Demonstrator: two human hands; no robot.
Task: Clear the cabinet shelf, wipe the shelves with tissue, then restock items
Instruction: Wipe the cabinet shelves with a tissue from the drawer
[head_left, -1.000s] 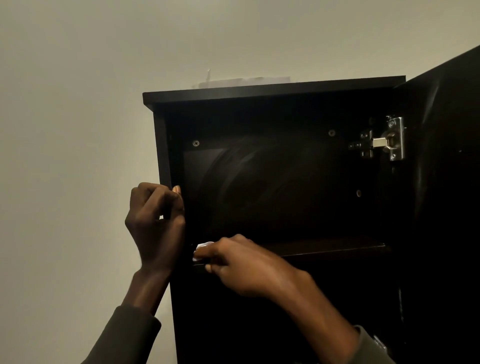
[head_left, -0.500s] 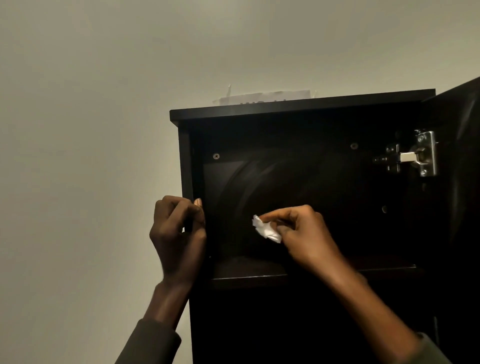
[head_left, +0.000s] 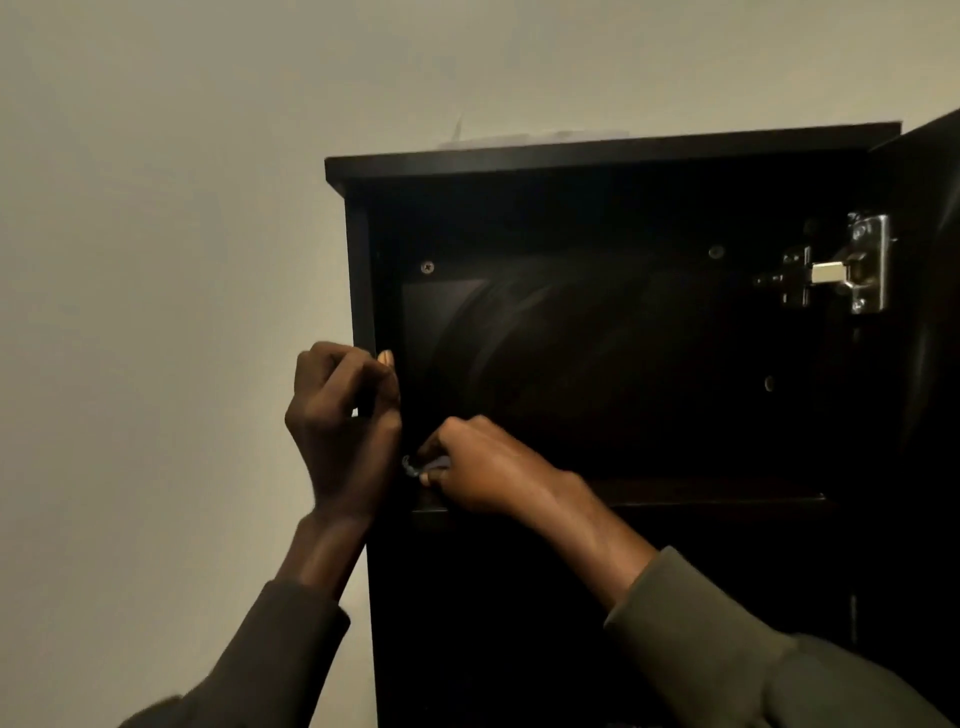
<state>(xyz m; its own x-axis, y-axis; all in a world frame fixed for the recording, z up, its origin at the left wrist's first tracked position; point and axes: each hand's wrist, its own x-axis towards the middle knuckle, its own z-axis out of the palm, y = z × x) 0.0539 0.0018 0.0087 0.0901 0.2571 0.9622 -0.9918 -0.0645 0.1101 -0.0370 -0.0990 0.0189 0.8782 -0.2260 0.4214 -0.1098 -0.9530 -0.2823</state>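
A dark wooden cabinet (head_left: 613, 156) stands open against a pale wall, and its upper compartment holds nothing. My left hand (head_left: 340, 426) grips the cabinet's left side panel, fingers curled round its front edge. My right hand (head_left: 478, 467) pinches a small crumpled tissue (head_left: 411, 464) and holds it down at the left end of the shelf (head_left: 701, 496), close beside my left hand. Most of the tissue is hidden under my fingers.
The cabinet door (head_left: 930, 312) hangs open at the right on a metal hinge (head_left: 841, 270). Some white paper (head_left: 519, 137) lies on top of the cabinet. Below the shelf the cabinet is dark.
My right hand has dropped from the back panel to the shelf's left end with the tissue. My left hand has kept its grip on the side panel.
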